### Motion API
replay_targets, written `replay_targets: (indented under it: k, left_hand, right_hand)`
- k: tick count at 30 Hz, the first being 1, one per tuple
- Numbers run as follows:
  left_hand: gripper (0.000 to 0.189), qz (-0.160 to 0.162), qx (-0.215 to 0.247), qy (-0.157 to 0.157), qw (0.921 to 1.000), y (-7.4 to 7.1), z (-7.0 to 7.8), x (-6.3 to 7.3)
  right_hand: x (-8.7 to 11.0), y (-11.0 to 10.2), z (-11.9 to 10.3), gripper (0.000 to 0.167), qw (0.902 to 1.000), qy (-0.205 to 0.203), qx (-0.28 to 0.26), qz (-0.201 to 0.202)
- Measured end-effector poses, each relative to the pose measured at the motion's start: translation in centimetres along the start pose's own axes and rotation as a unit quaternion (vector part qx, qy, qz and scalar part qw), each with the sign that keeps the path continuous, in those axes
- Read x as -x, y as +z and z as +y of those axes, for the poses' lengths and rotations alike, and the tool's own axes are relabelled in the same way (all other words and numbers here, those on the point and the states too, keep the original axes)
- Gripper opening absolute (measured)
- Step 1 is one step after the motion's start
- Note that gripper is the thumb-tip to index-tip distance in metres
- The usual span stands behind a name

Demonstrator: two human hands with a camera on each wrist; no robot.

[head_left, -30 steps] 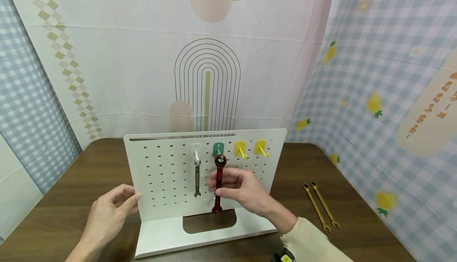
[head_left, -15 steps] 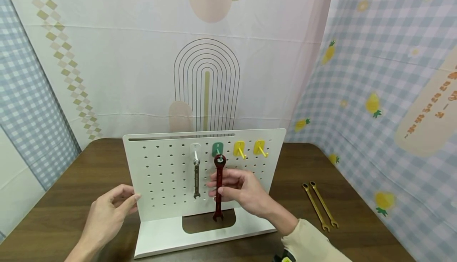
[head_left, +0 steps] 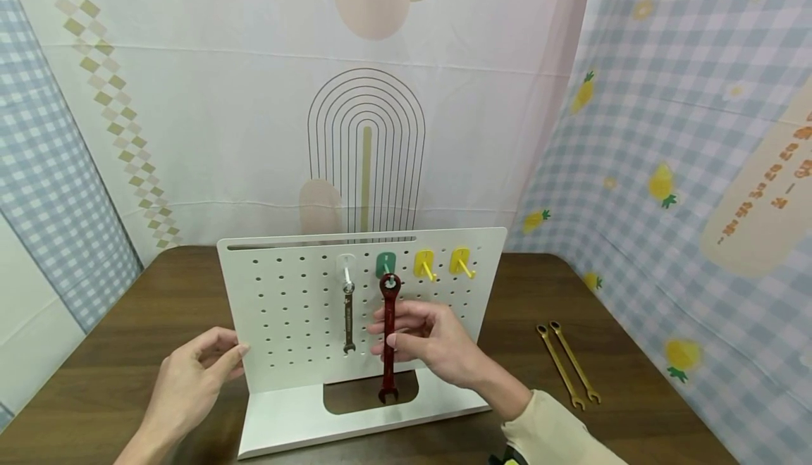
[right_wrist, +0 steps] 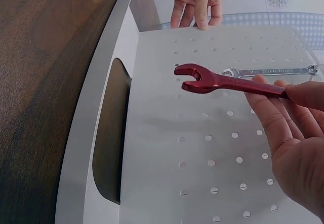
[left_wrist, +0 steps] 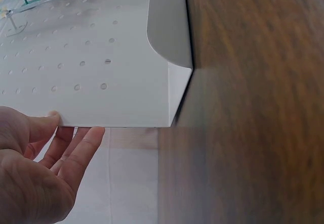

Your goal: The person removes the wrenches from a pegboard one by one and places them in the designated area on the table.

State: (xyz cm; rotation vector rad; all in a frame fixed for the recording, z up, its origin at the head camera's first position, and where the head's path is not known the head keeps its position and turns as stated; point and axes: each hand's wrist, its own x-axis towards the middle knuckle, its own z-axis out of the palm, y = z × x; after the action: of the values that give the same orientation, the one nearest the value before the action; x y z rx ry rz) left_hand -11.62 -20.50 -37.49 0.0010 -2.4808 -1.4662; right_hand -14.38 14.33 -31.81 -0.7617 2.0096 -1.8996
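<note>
My right hand [head_left: 438, 342] holds a red ratcheting combination wrench [head_left: 389, 324] by its shank, between thumb and fingers. The wrench's ring end is at the tip of the green hook [head_left: 384, 263], while its open end points down, standing off from the board. In the right wrist view that red open end [right_wrist: 200, 78] shows plainly. My left hand [head_left: 190, 380] pinches the left edge of the white pegboard [head_left: 298, 376], thumb in front and fingers behind. To the left of the red wrench, a smaller silver wrench [head_left: 349, 320] hangs from a white hook [head_left: 347, 268].
Two yellow hooks [head_left: 423, 263] on the board's right side carry nothing. Two gold wrenches [head_left: 560, 366] lie side by side on the brown wooden table [head_left: 520, 310], right of the board. Patterned cloth curtains [head_left: 495, 134] stand behind and at both sides.
The red wrench's lower end has swung out from the board and sits lower in the head view. Its ring end stays at the green hook. My left hand keeps its place.
</note>
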Motion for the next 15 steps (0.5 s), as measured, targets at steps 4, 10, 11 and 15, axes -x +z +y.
replay_targets:
  k: [4, 10, 11, 15]
  left_hand:
    - [0.013, 0.002, -0.001, 0.0, 1.0, 0.01, -0.07, 0.02]
    - [0.013, 0.003, 0.0, 0.0, 1.0, 0.06, -0.11, -0.01]
    - [0.013, 0.003, 0.0, 0.0, 1.0, 0.06, -0.11, -0.01]
    - [0.013, 0.002, -0.001, 0.002, 1.0, 0.04, -0.09, -0.01]
  right_hand:
    - [0.17, 0.07, -0.15, 0.037, 1.0, 0.004, 0.002, -0.002]
    - [0.43, 0.17, -0.39, 0.037, 1.0, 0.004, 0.002, -0.004]
    - [0.47, 0.18, -0.44, 0.038, 1.0, 0.004, 0.001, -0.004]
    - [0.58, 0.22, -0.58, 0.039, 0.9999, 0.006, -0.011, -0.006]
